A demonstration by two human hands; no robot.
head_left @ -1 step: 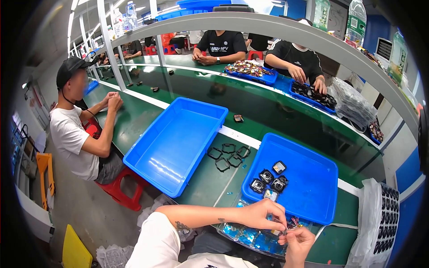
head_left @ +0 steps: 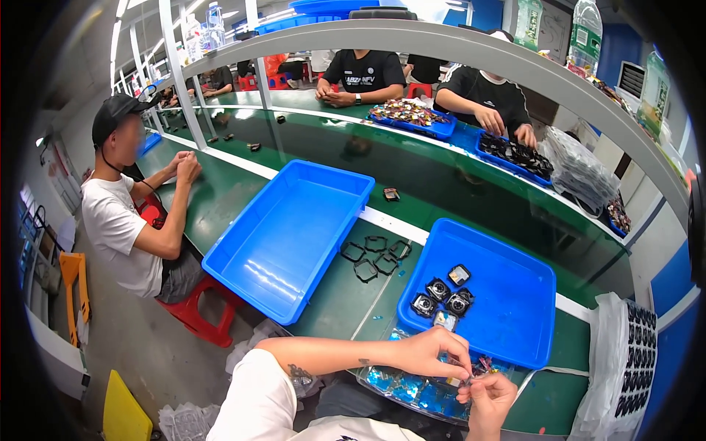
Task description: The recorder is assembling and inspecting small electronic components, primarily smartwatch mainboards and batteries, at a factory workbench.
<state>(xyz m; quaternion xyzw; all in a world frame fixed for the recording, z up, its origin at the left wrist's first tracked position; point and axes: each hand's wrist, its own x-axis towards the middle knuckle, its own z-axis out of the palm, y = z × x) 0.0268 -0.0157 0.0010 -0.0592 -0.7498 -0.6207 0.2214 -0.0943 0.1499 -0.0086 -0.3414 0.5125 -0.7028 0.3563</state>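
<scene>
My left hand (head_left: 432, 353) reaches across from the left, thumb and fingertips pinched together. Its fingertips meet those of my right hand (head_left: 491, 397), which is also closed in a pinch. Whatever small piece lies between them is too hidden to name. Just beneath is a clear tray (head_left: 382, 379) of shiny blue film-covered pieces, partly covered by my hands and arm. Beyond my hands stands a blue bin (head_left: 507, 294) holding several small black square modules (head_left: 460, 301). Left of that bin, several thin black frames (head_left: 366, 271) lie on the green table.
A larger blue bin (head_left: 287, 235) stands at the left, near a seated co-worker (head_left: 121, 206). At the right edge hangs a sheet (head_left: 634, 360) of black parts. Across the belt, people sit behind blue trays (head_left: 441, 129) of parts. A white shelf beam (head_left: 441, 35) crosses overhead.
</scene>
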